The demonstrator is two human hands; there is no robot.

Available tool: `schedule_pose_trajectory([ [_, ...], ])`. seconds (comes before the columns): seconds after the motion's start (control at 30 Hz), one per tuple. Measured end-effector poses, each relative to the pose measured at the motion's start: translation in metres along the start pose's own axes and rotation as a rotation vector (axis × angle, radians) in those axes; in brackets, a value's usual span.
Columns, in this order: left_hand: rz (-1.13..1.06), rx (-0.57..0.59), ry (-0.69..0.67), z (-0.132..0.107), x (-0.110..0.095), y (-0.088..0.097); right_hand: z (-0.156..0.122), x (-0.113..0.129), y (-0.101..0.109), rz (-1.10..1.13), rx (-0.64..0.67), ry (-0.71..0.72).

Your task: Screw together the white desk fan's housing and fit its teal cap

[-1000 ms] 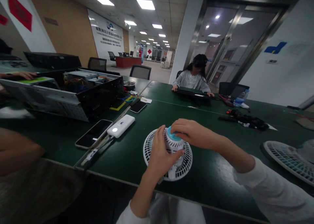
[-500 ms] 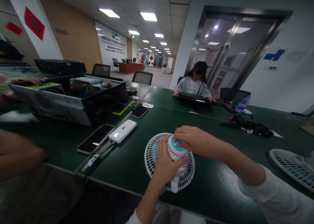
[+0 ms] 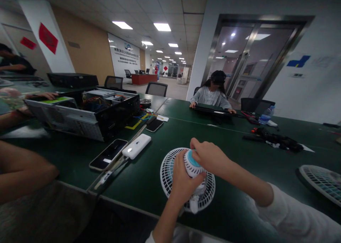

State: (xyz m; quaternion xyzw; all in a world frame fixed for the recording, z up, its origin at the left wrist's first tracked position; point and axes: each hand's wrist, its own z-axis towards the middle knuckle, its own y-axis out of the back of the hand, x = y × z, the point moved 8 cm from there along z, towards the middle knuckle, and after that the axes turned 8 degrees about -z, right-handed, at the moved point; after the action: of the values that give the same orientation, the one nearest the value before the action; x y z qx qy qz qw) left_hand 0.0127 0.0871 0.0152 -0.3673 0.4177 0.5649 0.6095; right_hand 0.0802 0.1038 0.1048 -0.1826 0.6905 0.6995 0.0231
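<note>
We hold fan housing (image 3: pixel 192 168) on grille (image 3: pixel 167 173)
L hand (image 3: pixel 186 186) wrapped round it, R hand (image 3: pixel 210 156) curled on teal cap (image 3: pixel 194 161); 2nd grille (image 3: pixel 322 181) lies apart, unfitted

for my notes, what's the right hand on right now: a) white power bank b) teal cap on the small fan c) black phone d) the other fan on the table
B: the fingers of the right hand curve over the teal cap, while the left hand wraps the white motor housing beneath it.
</note>
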Motion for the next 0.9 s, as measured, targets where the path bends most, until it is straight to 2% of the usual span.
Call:
schedule_pose_trajectory([
  [0.13,-0.007,0.018,0.042,-0.001,0.0,-0.001,-0.005,-0.015,0.005,0.097,-0.001,0.055],
  [0.3,0.002,0.038,0.087,-0.002,0.001,-0.002,-0.017,-0.017,0.016,0.259,-0.029,0.404],
  [0.37,0.003,0.041,0.077,-0.002,0.001,-0.002,-0.018,-0.015,0.013,0.275,-0.011,0.459],
  [0.6,-0.016,0.034,0.083,-0.002,0.002,-0.001,-0.014,-0.007,0.011,0.111,0.015,0.406],
  [0.9,0.0,0.004,0.062,-0.002,0.003,-0.002,-0.014,0.002,0.011,-0.102,-0.086,0.287],
])
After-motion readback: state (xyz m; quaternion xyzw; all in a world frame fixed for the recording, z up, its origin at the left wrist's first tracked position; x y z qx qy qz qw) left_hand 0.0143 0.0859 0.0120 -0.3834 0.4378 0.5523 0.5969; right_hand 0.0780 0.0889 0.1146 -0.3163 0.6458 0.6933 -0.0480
